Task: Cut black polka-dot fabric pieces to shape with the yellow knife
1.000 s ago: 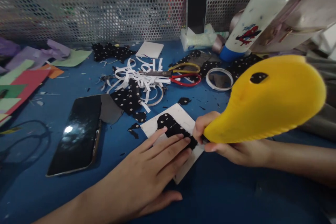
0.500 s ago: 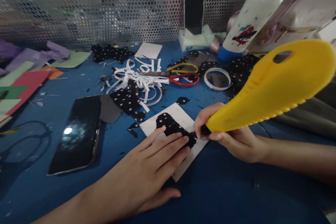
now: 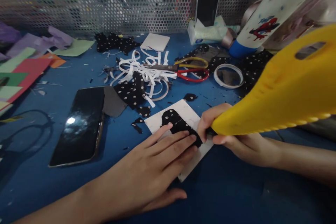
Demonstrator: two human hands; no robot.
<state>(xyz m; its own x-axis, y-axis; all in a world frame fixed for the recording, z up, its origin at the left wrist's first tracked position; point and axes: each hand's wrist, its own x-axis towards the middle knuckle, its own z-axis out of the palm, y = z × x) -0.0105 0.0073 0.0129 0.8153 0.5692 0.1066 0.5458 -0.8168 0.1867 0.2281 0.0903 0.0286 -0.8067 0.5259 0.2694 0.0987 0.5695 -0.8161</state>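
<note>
"Down on the blue table (image 3: 86,73), doing what with the left hand (image 3: 157,157)?"

"Resting on the black dotted piece (image 3: 174,120), atop the white square (image 3: 187,109), not gripping"

"And doing what with the right hand (image 3: 241,147)?"

"Clutching the yellow tool (image 3: 262,108) low down, near the square's right corner, not showing the tip"

"Best be going slowly, holding the piece flat, minding the left hand"

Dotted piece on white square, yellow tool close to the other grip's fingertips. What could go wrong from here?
1. Slip: the right grip holds the yellow tool close to the fingertips of the left grip. Its working tip is hidden; if sharp, a skid might nick them.
2. Shift: no clamp shows on the white square, so pressure might turn it on the blue table or drag the black dotted piece.
</note>
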